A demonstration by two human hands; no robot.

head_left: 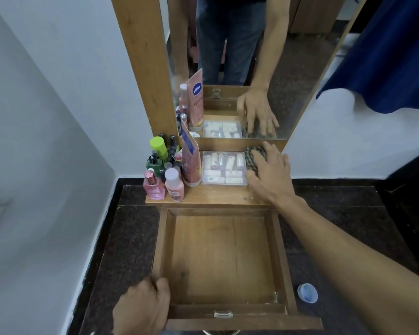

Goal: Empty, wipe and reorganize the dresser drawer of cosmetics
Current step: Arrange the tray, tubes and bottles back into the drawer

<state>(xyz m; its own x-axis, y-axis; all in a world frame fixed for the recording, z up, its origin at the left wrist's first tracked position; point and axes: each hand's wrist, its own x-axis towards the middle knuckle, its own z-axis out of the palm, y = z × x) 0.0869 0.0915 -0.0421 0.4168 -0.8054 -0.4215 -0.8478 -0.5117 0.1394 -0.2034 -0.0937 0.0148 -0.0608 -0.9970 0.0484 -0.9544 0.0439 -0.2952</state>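
Note:
The wooden drawer [221,258] is pulled out and holds nothing. My left hand [142,307] grips its front left corner. My right hand [270,172] reaches to the dresser top [218,195] and lies flat, fingers spread, on a dark patterned cloth [253,157] at the right by the mirror. Beside the cloth sits a clear box of small white tubes [224,168]. Left of it a pink Vaseline tube [191,163] stands upright, and a cluster of bottles [163,172] fills the left end.
A mirror [240,68] in a wooden frame rises behind the top and reflects my arm and the items. A small blue lid [307,293] lies on the dark floor right of the drawer. White walls flank the dresser; blue fabric [385,52] hangs upper right.

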